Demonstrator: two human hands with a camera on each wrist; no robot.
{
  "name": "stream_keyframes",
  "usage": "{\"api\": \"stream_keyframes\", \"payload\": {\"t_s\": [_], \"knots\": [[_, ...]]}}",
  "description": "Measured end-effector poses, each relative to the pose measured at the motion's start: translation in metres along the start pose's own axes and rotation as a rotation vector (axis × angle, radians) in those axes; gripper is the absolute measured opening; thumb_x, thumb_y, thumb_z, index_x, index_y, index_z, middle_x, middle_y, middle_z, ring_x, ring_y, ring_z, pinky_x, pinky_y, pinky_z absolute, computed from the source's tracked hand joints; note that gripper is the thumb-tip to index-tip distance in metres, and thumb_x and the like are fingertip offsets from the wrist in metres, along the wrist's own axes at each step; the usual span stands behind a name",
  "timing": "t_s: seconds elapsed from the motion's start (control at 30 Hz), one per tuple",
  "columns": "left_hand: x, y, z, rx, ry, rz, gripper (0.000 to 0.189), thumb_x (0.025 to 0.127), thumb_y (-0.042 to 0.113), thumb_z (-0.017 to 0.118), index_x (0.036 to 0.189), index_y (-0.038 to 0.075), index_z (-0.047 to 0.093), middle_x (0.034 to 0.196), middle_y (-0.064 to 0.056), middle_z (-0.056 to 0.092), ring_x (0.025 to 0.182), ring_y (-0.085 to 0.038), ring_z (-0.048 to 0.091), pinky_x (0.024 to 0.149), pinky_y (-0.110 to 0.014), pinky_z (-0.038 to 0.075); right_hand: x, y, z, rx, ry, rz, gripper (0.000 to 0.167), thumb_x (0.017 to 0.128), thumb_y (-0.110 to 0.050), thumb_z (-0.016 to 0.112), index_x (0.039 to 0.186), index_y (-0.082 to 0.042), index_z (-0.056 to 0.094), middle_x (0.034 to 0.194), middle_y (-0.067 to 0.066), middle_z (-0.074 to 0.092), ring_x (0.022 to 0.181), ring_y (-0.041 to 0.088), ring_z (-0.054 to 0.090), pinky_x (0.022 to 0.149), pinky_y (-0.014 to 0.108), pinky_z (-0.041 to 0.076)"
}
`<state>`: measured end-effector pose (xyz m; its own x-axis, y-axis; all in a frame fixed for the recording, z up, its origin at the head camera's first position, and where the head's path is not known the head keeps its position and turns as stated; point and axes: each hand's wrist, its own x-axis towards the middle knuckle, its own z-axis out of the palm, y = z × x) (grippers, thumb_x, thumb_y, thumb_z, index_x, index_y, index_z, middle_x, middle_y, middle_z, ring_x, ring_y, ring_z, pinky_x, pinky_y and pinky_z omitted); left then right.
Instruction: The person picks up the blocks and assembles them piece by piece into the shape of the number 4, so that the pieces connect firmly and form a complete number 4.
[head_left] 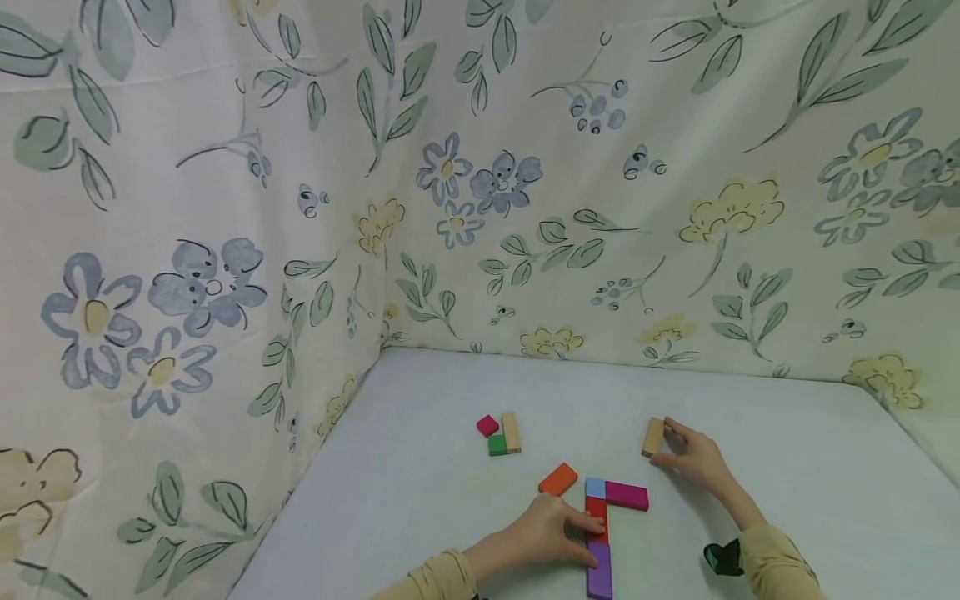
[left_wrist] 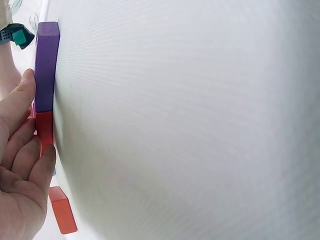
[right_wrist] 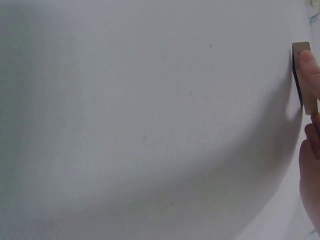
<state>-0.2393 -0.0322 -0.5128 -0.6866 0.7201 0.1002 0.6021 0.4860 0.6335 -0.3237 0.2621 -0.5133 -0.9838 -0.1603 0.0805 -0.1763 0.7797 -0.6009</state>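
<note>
In the head view, my left hand (head_left: 543,533) reaches over a line of blocks. Its index finger touches the red block (head_left: 596,510) and its thumb rests against the purple block (head_left: 599,581). A light blue block (head_left: 595,487) caps the line's far end, with a magenta block (head_left: 628,497) pointing right from it. An orange-red block (head_left: 558,479) lies askew just beyond the left hand, apart from the line. Farther right, my right hand (head_left: 697,460) pinches a plain wooden block (head_left: 653,437) between thumb and fingers at its two ends.
Farther back on the white table (head_left: 435,500) lie a crimson cube (head_left: 487,426), a green block (head_left: 497,445) and another plain wooden block (head_left: 512,432), close together. A floral curtain (head_left: 525,275) borders the table's back and left. A dark device (head_left: 723,558) sits at the right wrist.
</note>
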Motion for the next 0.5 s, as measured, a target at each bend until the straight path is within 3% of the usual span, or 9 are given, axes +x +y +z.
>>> {"api": "stream_keyframes", "payload": {"t_s": [0.3, 0.5], "knots": [[0.0002, -0.0014, 0.0015, 0.006, 0.007, 0.018, 0.042, 0.074, 0.03, 0.08, 0.113, 0.019, 0.07, 0.11, 0.012, 0.07, 0.106, 0.01, 0.057, 0.084, -0.005, 0.043, -0.0048, -0.0016, -0.0062, 0.009, 0.021, -0.01, 0.082, 0.078, -0.026, 0.077, 0.138, 0.013, 0.036, 0.138, 0.038, 0.039, 0.121, 0.059, 0.039, 0.095, 0.062, 0.041], [-0.0002, -0.0011, 0.0012, 0.002, 0.001, 0.008, 0.043, 0.074, 0.031, 0.079, 0.114, 0.02, 0.07, 0.111, 0.012, 0.069, 0.107, 0.009, 0.057, 0.083, -0.006, 0.043, -0.0069, -0.0029, -0.0093, 0.016, 0.059, -0.085, 0.077, 0.079, -0.023, 0.076, 0.136, 0.013, 0.04, 0.135, 0.037, 0.043, 0.122, 0.054, 0.042, 0.095, 0.061, 0.041]]}}
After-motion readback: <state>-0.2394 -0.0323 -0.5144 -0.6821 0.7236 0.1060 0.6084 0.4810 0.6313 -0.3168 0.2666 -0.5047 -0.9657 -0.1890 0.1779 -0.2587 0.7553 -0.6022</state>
